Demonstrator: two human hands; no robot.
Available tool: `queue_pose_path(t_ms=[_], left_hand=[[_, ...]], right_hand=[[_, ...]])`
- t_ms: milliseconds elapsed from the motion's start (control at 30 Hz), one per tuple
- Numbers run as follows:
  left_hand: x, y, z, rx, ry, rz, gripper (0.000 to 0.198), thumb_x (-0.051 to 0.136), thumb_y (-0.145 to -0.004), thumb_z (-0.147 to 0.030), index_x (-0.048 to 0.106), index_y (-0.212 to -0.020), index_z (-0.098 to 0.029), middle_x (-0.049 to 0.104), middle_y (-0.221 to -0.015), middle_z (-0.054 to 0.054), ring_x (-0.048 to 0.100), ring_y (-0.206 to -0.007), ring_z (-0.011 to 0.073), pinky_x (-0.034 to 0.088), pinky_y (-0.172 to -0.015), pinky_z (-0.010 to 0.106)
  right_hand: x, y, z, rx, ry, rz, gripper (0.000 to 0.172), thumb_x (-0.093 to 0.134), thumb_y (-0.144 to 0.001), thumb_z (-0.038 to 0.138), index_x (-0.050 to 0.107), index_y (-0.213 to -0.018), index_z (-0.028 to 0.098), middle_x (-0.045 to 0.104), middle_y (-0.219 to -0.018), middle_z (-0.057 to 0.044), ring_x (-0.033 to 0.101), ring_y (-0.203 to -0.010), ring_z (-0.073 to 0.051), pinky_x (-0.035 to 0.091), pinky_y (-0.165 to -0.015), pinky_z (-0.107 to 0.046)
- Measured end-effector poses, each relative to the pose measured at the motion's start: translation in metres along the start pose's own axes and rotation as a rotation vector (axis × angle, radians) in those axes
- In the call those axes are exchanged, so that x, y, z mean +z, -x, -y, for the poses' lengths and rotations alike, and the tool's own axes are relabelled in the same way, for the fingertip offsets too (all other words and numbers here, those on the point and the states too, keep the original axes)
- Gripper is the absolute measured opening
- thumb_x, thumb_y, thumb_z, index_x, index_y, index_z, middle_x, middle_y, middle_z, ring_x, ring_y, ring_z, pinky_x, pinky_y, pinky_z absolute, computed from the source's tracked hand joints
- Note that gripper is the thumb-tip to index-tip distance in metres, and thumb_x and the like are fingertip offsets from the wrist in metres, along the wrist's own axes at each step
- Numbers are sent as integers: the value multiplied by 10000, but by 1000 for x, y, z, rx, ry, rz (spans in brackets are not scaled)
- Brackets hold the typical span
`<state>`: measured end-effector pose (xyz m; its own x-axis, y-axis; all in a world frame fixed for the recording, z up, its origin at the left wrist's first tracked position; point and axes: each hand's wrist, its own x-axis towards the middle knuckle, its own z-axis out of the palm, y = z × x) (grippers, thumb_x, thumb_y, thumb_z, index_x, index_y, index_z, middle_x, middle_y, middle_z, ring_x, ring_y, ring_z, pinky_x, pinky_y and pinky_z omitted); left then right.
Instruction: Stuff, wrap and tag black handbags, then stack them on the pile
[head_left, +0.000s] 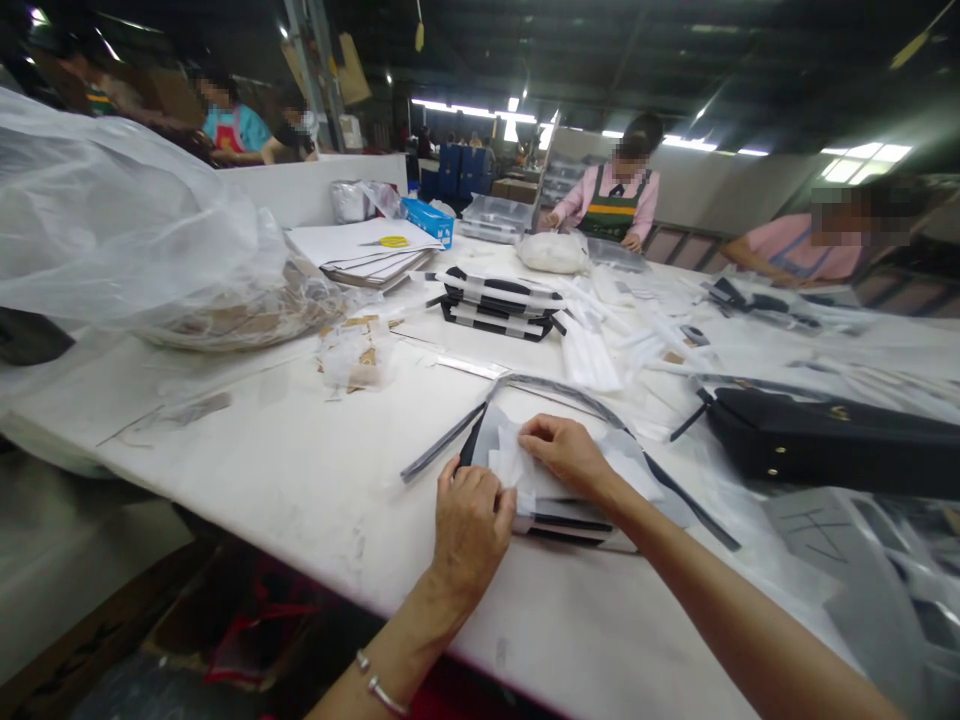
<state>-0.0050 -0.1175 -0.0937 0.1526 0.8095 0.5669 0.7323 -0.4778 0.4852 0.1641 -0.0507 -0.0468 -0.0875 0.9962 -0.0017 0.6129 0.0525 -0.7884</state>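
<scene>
A black and grey bag lies on the table in front of me, its wrapped strap arched behind it and a long strap end reaching out on each side. Thin white wrapping sheet covers part of its top. My left hand grips the bag's left edge, fingers curled over it and thumb beside the sheet. With bent fingers, my right hand pinches the white sheet above the bag's middle. The underside of the bag is hidden.
Two stacked black bags with white wrapping stand farther back. A larger black bag is at right. Yellow scissors rest on white boards. A plastic-covered heap fills the left. Co-workers are across the table.
</scene>
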Motion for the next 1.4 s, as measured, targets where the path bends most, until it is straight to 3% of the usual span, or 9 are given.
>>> queue_pose_path(t_ms=[200, 433, 633, 767, 933, 1033, 1167, 1267, 1400], left_hand=[[3, -5, 2, -29, -37, -47, 134, 560, -848, -111, 473, -865, -212, 592, -756, -19, 595, -727, 175, 372, -1057, 491], [1, -12, 3, 64, -141, 65, 146, 569, -863, -130, 540, -982, -210, 644, -833, 12, 617, -799, 207, 400, -1017, 512], [-2, -13, -5, 341, -195, -32, 167, 472, -919, -94, 598, -944, -201, 664, -1183, 70, 550, -1211, 255, 342, -1101, 510], [1, -6, -5, 432, -139, 61, 284, 385, -929, -52, 605, -1055, -181, 716, -1052, 61, 649, -1043, 193, 455, -1012, 395], [3, 3, -7, 385, -154, 155, 342, 554, -921, -263, 546, -1244, -152, 668, -1225, 122, 621, -1131, 274, 474, -958, 447], [4, 5, -6, 407, -165, 151, 357, 596, -907, -280, 553, -1245, -173, 664, -1246, 113, 616, -1148, 278, 457, -963, 454], [6, 5, 0, 445, -186, 140, 341, 597, -904, -241, 566, -1240, -195, 665, -1254, 94, 622, -1145, 261, 450, -966, 451], [6, 4, 2, 483, -190, 103, 314, 558, -920, -222, 581, -1233, -199, 675, -1238, 96, 631, -1134, 254, 453, -950, 434], [7, 2, 6, 558, -190, 28, 299, 478, -946, -228, 609, -1213, -199, 686, -1218, 101, 643, -1114, 266, 445, -925, 419]], right_hand=[[3, -3, -4, -20, 124, -28, 87, 612, -750, 256, 684, -746, 209, 698, -738, -9, 619, -706, -174, 448, -670, -271], [5, -5, -5, 12, 317, -55, 23, 655, -757, 242, 669, -754, 224, 685, -755, 8, 589, -704, -155, 384, -630, -258], [9, -7, -9, 33, 305, -85, 47, 692, -759, 257, 658, -763, 225, 683, -745, 17, 587, -694, -151, 370, -617, -253], [9, -6, -8, 59, 272, -123, 46, 698, -746, 224, 653, -737, 217, 679, -725, 12, 579, -675, -148, 373, -618, -251], [11, -10, -9, 66, 212, -211, 79, 650, -715, 123, 646, -699, 201, 659, -674, 10, 568, -657, -142, 395, -641, -253], [3, -6, -3, 70, 155, -278, 62, 618, -758, 177, 668, -793, 187, 652, -663, 12, 585, -651, -144, 431, -635, -251], [-43, 38, 4, 14, -51, -376, 255, 582, -830, 385, 677, -949, 180, 686, -748, -13, 630, -694, -165, 482, -604, -259], [-110, 104, -13, 31, -122, -568, 318, 634, -789, 473, 694, -882, 175, 689, -751, -45, 629, -692, -182, 498, -612, -279], [-207, 209, -66, 305, 48, -908, 383, 587, -788, 537, 685, -835, 170, 692, -721, -74, 623, -654, -199, 494, -610, -309]])
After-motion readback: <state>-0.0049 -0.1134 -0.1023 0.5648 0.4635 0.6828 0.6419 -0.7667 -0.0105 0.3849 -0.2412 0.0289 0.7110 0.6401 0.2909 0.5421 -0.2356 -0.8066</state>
